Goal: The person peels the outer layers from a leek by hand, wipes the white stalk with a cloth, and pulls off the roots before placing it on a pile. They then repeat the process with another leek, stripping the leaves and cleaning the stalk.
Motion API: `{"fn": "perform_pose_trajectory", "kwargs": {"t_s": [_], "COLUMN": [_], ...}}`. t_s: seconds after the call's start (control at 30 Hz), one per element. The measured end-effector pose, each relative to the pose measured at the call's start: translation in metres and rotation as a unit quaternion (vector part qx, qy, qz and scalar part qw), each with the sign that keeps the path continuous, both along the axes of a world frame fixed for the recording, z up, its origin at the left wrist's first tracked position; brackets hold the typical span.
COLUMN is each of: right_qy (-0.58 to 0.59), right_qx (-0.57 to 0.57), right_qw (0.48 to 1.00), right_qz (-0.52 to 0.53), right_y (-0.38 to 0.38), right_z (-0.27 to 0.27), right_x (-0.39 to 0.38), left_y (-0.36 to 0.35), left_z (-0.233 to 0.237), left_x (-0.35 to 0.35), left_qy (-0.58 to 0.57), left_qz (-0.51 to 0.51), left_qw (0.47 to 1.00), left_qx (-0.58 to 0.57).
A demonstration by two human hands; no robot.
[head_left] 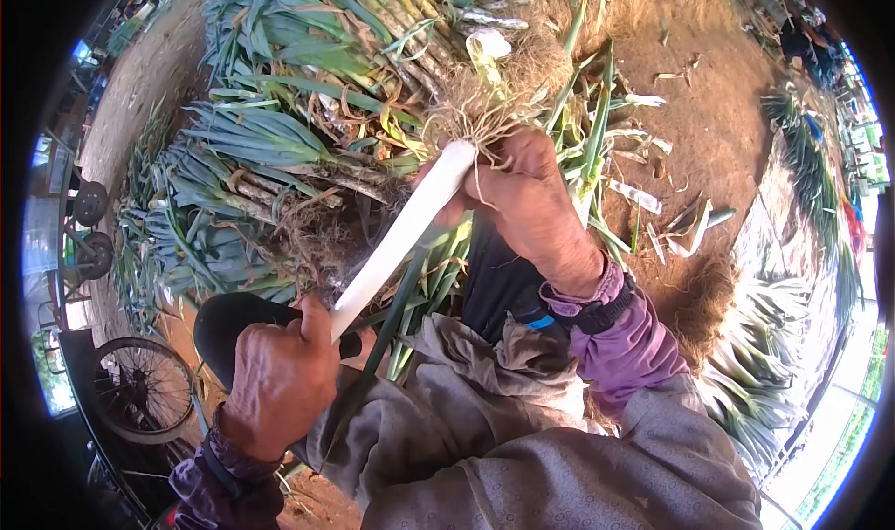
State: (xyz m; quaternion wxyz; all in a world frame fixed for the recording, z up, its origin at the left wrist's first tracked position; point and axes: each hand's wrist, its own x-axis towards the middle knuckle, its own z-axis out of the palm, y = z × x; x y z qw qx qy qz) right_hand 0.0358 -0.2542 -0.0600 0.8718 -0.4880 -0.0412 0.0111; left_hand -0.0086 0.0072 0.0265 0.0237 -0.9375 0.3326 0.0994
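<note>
A leek with a clean white shank lies slantwise between my two hands. My left hand is closed round its lower end, where the green leaves hang down towards my lap. At the root end, my right hand grips the leek just below its stringy roots, thumb and fingers bent. Whether the right fingers also hold some small thing is hidden. Loose green leaves and peelings lie on the ground just past my right hand.
Bundles of unpeeled leeks are heaped ahead and to the left. On the right, peeled leeks lie on a pale sheet. Scraps and a clump of roots rest on bare earth. A spoked wheel stands at left.
</note>
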Motion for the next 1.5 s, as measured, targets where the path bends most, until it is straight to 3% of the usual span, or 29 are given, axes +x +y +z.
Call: {"fn": "perform_pose_trajectory", "kwargs": {"t_s": [0.13,0.27,0.43,0.57,0.73,0.97,1.1,1.2,1.3,1.5], "right_qy": [0.038,0.089,0.043,0.044,0.026,0.014,0.014,-0.003,0.072,0.028], "right_qx": [0.012,0.057,0.047,0.045,-0.02,0.019,-0.013,0.001,0.064,-0.003], "right_qw": [0.999,0.992,0.997,0.996,0.999,1.0,1.0,1.0,0.994,0.998], "right_qz": [0.008,0.064,0.032,0.07,0.022,0.0,-0.016,0.009,0.058,0.055], "right_y": [-0.002,-0.01,-0.005,-0.013,-0.006,0.005,0.014,0.013,0.007,0.011], "right_z": [0.008,0.005,0.006,-0.003,0.003,0.0,0.001,0.004,0.008,0.012], "right_x": [-0.001,0.004,0.001,0.005,-0.001,0.001,0.002,0.004,0.004,0.002], "left_y": [0.0,-0.003,-0.002,-0.001,0.0,-0.001,0.003,0.01,0.01,0.015], "left_z": [0.001,0.006,0.004,0.009,0.011,0.021,0.02,0.013,0.011,0.007], "left_x": [0.006,0.01,0.01,0.011,0.01,0.013,0.013,0.015,0.013,0.013], "left_qy": [0.068,0.093,0.106,0.13,0.162,0.267,0.336,0.367,0.386,0.381], "left_qz": [0.033,0.025,0.035,0.044,0.055,0.081,0.126,0.138,0.171,0.155], "left_qw": [0.993,0.993,0.987,0.982,0.978,0.951,0.922,0.902,0.883,0.889], "left_qx": [-0.086,-0.068,-0.117,-0.126,-0.116,-0.131,-0.147,-0.179,-0.206,-0.199]}}
